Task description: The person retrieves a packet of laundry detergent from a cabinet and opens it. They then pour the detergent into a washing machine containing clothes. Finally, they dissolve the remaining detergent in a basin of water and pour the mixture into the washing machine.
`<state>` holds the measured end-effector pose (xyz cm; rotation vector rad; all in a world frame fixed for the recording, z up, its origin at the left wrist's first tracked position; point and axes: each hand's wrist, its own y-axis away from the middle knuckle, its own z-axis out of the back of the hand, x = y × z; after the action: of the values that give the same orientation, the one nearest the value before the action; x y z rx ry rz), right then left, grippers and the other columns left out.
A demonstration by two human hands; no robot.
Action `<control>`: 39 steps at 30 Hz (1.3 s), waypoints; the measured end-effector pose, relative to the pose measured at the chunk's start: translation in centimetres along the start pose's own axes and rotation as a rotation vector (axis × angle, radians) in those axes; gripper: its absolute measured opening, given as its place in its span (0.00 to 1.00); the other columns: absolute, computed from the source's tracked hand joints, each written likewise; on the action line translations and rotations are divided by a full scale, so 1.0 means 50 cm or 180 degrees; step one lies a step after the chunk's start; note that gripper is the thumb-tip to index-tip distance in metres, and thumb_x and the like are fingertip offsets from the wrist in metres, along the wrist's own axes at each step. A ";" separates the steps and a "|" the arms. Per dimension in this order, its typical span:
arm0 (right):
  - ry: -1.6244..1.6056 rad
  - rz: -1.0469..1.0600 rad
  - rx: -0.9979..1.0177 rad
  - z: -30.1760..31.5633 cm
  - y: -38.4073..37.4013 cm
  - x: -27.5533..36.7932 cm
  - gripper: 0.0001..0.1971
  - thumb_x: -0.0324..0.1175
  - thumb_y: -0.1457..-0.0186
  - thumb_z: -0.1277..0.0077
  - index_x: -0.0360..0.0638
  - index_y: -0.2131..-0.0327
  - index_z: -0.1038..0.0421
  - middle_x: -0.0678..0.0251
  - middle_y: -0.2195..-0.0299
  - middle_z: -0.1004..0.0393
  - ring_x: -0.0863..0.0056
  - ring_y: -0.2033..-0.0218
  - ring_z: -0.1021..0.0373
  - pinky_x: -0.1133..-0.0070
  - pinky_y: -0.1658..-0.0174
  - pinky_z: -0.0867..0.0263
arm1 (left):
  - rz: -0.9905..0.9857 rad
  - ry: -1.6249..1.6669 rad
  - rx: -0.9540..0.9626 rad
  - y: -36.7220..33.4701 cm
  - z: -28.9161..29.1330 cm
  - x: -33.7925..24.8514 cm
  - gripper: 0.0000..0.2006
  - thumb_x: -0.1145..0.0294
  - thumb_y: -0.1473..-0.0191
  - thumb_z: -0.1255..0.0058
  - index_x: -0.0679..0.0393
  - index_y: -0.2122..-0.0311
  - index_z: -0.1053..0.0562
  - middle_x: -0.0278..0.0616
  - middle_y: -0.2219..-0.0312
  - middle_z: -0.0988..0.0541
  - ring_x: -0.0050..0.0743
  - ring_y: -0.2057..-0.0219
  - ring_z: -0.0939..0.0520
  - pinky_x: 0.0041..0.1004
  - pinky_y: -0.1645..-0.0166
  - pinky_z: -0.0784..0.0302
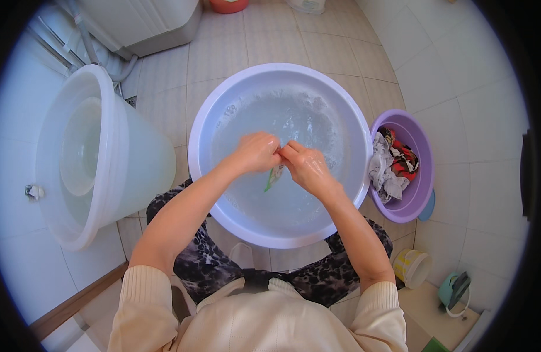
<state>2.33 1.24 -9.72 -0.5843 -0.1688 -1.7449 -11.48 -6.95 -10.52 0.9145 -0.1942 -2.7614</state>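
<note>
We note left hand (257, 151) and right hand (308, 168) meeting, fingers pinched narrow on a small green-and-white packet (274, 177). Packet hangs over sudsy water (308, 124) in the large pale basin (196, 141). Its markings: too small for us to read.

Two hands (258, 152) (308, 168), one packet (274, 176), one pale basin (282, 239), one purple basin (423, 176), one tall tub (141, 146)

A tall whitish tub (143, 154) stands beside the tiled wall (17, 120). Just beyond the tub I see a grey hose (127, 70), a boxy white appliance (135, 20), then a red basin (229, 6). Well across from the tub, a yellow-and-white bucket (406, 265) sits near a teal container (447, 288).
</note>
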 end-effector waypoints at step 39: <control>-0.2544 -0.3550 -0.0221 -0.233 0.052 -0.101 0.05 0.29 0.58 0.50 0.37 0.79 0.29 0.68 0.82 0.30 0.85 0.80 0.39 0.83 0.77 0.42 | 0.0950 -0.0751 0.0604 -0.004 -0.124 -0.011 0.52 0.61 0.76 0.37 0.52 0.44 0.56 0.46 0.46 0.53 0.47 0.42 0.59 0.66 0.53 0.51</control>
<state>2.10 0.13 -22.65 -1.3911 -1.1758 -2.4529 -7.34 -6.97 -15.16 0.5425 -0.5905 -2.5919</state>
